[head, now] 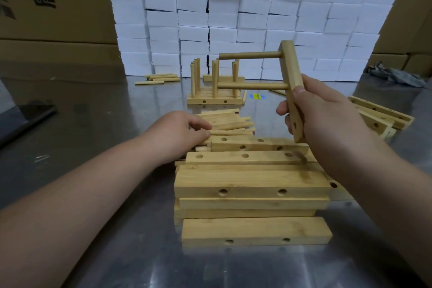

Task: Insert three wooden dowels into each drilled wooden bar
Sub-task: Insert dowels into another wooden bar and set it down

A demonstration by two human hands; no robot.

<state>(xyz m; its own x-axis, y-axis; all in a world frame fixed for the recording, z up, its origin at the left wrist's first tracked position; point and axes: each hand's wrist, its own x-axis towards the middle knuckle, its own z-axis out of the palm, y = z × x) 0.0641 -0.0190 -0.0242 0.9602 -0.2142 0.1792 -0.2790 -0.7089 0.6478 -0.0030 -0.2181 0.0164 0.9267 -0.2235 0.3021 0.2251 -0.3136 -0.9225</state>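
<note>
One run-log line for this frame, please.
right hand: holds bar, two dowels in, third hole empty | left hand: at loose dowels | stacked bars: unfilled

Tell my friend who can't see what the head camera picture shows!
A person's right hand holds up a wooden bar with two dowels pushed in, while the left hand touches loose dowels on a metal table.

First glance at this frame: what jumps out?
The right hand holds a drilled bar raised at centre right, two dowels sticking out leftward. The left hand rests on a loose dowel pile behind a stack of bars. A wall of white boxes fills the back.
</note>
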